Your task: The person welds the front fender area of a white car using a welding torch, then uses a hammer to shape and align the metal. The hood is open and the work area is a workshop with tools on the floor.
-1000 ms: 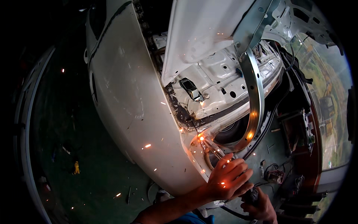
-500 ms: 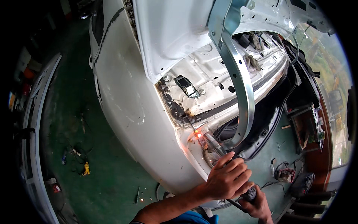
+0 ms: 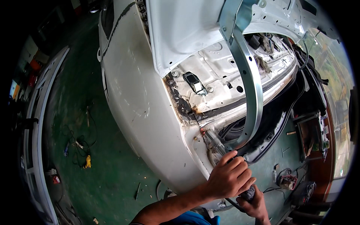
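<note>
Both hands are on a long power tool, by its look a grinder (image 3: 216,141), with a silvery head and a dark rear end. My left hand (image 3: 229,175) wraps round its middle from above. Lower down, my right hand (image 3: 255,204) grips the dark rear end, where a cable hangs. The tool's tip meets the corner of the white car body (image 3: 150,123), below the rusty, dark-streaked seam (image 3: 182,107). A small reddish glow shows there. The working end is partly hidden. Close beside the tool, a curved metal hinge arm (image 3: 255,93) comes down from a raised white panel (image 3: 183,33).
A black device (image 3: 195,83) and grey cloths (image 3: 263,64) lie on the white panel. Cables and a yellow plug (image 3: 88,161) are on the green floor at left, beside a long metal frame (image 3: 39,112). A cart (image 3: 311,129) and a red-framed box (image 3: 288,182) stand at right.
The bright orange sparks at the tool's tip have shrunk to a faint glow. The car and surroundings sit slightly further right in view. Both hands keep their hold.
</note>
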The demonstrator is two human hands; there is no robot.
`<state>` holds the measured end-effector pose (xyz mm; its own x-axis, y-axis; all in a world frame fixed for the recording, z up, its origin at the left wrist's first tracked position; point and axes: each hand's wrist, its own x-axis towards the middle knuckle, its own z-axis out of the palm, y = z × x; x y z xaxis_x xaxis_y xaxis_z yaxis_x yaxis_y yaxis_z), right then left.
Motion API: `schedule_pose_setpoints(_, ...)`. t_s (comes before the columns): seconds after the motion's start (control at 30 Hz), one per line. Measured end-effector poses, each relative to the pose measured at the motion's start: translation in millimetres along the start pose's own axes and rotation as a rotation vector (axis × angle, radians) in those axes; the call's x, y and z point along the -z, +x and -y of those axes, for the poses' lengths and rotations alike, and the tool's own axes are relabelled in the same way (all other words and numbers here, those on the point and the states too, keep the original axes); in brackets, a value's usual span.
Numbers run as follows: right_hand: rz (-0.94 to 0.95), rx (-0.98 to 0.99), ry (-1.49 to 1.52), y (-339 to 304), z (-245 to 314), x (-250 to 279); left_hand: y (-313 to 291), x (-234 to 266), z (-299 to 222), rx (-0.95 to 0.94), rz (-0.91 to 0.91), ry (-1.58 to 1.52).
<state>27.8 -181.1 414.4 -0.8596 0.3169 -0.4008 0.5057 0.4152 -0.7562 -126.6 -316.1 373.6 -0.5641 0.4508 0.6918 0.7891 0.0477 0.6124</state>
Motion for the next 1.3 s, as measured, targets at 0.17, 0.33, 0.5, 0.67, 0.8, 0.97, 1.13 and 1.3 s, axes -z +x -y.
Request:
schedule_pose_setpoints(0.17, 0.007, -0.022, 0.015, 3, -1, -2, -1, -5, 2, -0.013, 0.005, 0.007)
schedule_pose_setpoints(0.33, 0.014, -0.022, 0.017, 7, -2, -2, -1, -7, 3, -0.011, 0.008, 0.022)
schedule_pose_setpoints(0.5, 0.064, 0.136, 0.000, 12, -45, 3, 1, -9, 0, -0.032, 0.038, 0.042)
schedule_pose_setpoints(0.67, 0.068, 0.166, -0.009, 12, -47, -2, 0, -10, -1, -0.047, 0.095, 0.098)
schedule_pose_setpoints(0.8, 0.083, 0.188, 0.002, 14, -59, -6, -2, -15, -8, -0.036, 0.108, 0.151)
schedule_pose_setpoints(0.97, 0.099, 0.225, 0.023, 24, -68, -13, -9, -25, -10, -0.024, 0.121, 0.205)
schedule_pose_setpoints(1.13, 0.099, 0.246, 0.058, 29, -74, -15, -7, -28, -9, -0.016, 0.134, 0.231)
schedule_pose_setpoints(1.3, 0.050, 0.306, 0.070, 32, -75, -20, -5, -27, -9, -0.009, 0.114, 0.234)
